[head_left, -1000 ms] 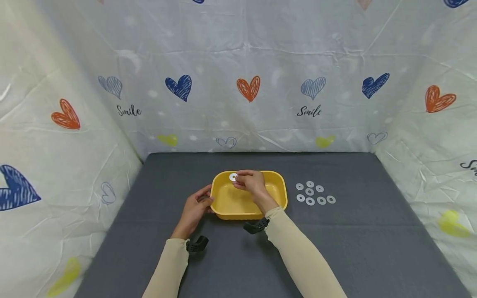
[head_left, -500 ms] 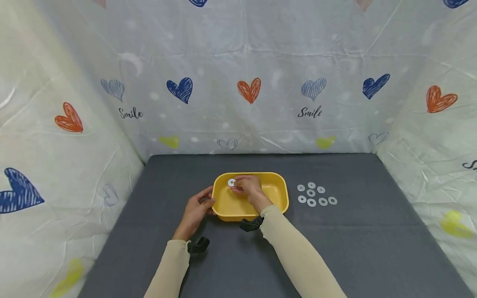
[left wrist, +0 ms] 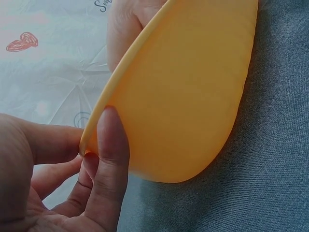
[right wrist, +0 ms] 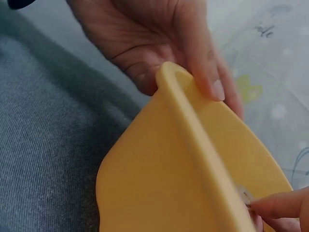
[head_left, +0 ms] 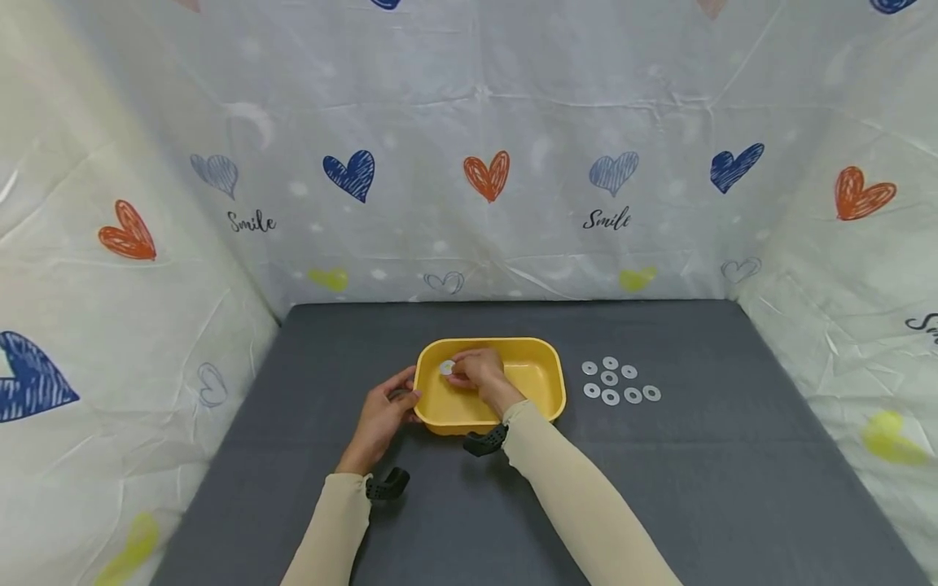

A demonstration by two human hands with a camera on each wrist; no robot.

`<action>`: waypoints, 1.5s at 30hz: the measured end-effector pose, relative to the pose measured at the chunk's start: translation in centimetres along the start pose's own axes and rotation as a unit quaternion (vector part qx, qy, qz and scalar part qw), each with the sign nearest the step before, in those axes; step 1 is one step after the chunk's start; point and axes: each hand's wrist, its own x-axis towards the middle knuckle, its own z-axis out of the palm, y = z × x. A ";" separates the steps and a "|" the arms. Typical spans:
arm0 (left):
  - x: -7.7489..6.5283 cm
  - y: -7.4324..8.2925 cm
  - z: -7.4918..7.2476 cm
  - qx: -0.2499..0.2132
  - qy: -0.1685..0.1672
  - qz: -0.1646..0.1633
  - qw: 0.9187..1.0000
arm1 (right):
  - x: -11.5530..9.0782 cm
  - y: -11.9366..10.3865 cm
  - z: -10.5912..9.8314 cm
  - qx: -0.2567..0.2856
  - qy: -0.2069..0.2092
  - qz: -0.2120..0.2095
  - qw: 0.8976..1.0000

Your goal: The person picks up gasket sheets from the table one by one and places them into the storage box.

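A yellow plastic tray [head_left: 538,378] sits on the dark cloth. My left hand [head_left: 381,419] grips its left end, thumb and fingers on either side of the rim [left wrist: 113,82] in the left wrist view. Inside the tray's left half, my right hand [head_left: 479,370] pinches a flat metal washer [head_left: 447,368] between thumb and fingers. The right wrist view catches only the fingertips [right wrist: 280,205] and a blurred edge of the washer, partly hidden behind the tray wall. Whether the washer touches the tray floor, I cannot tell.
Several more flat metal washers [head_left: 609,378] lie loose on the dark cloth [head_left: 659,472], to the right of the tray. White curtains [head_left: 418,114] printed with hearts stand behind and at both sides of the table.
My right hand has carried the washer lower into the tray and slightly left. The left hand has kept its grip on the tray's end.
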 end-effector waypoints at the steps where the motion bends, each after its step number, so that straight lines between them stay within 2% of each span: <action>1: 0.0 0.0 0.0 0.002 -0.002 0.001 1.000 | 0.0 0.0 0.0 -0.003 0.001 0.002 1.000; 9: 0.2 -0.3 0.0 0.000 -0.001 -0.007 1.000 | -0.2 0.3 0.2 -0.027 -0.006 0.014 1.000; 19: 0.2 0.0 0.3 -0.006 0.000 -0.004 1.000 | -0.2 0.1 -0.2 -0.057 0.002 -0.009 0.998; 26: 0.3 0.0 0.1 -0.002 0.000 -0.002 1.000 | -0.8 -0.2 -0.5 -0.127 0.033 -0.033 0.991; 31: 0.2 -0.2 -0.1 0.002 0.001 0.000 1.000 | -1.5 -0.5 -1.3 -0.138 0.006 -0.048 0.989; 38: 0.1 -0.1 0.1 0.005 0.003 0.000 1.000 | -2.4 -1.3 -3.1 -0.087 -0.045 -0.052 0.994; 45: 0.1 -0.2 0.0 0.007 0.003 0.000 1.000 | -3.7 -1.2 -4.2 -0.084 -0.064 -0.075 0.992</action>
